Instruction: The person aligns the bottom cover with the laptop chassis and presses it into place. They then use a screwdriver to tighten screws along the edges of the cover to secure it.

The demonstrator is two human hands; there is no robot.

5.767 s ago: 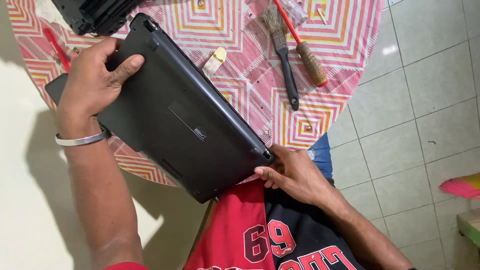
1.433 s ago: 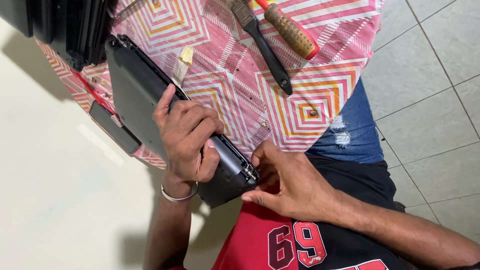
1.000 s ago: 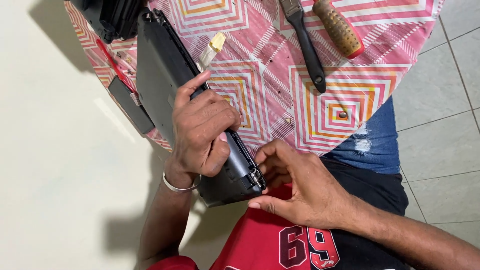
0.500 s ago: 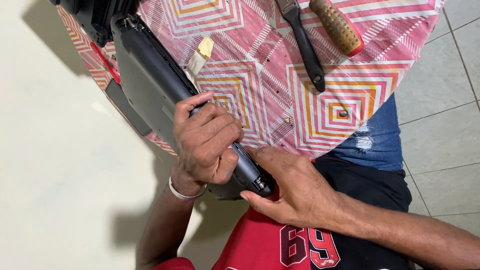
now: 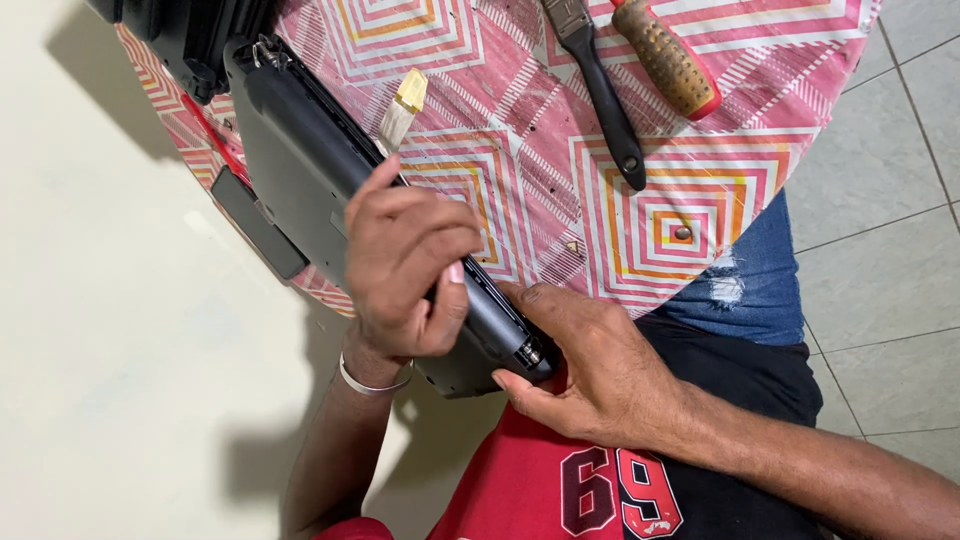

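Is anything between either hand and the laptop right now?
Nothing visible: the left hand grips the edge of the dark laptop, and the right hand touches its near corner directly.

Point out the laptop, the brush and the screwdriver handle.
laptop (image 5: 290, 170), head view, on its dark base near the far end.
brush (image 5: 612, 110), head view, on the black handle.
screwdriver handle (image 5: 668, 62), head view, on the brown grip.
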